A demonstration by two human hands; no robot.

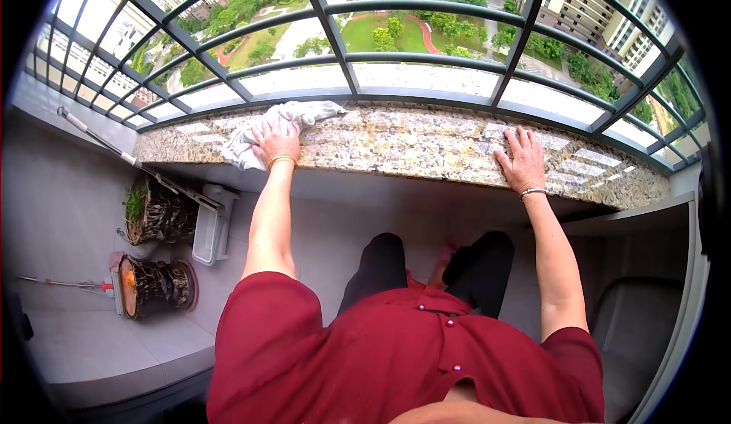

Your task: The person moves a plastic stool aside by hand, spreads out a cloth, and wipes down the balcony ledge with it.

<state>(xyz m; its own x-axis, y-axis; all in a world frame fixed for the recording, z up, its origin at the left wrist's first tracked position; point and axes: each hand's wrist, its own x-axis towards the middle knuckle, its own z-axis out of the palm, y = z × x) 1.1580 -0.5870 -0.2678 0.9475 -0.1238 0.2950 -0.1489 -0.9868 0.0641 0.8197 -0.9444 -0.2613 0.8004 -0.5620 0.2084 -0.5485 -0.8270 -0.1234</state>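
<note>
Lying crumpled, a pale grey-white fabric cloth occupies the left part of a speckled tan granite ledge. The left hand rests on it palm-down; whether its grip closes on fabric cannot be told. The right hand lies flat, fingers spread, on the bare ledge.

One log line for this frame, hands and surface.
left hand: on pale cloth | right hand: on bare ledge, fingers spread | surface: speckled ledge

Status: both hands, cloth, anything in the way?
Left hand on pale cloth, bunched on left part of granite ledge. Right hand palm down on ledge, fingers spread. Barrier: railing along ledge's far side.
</note>
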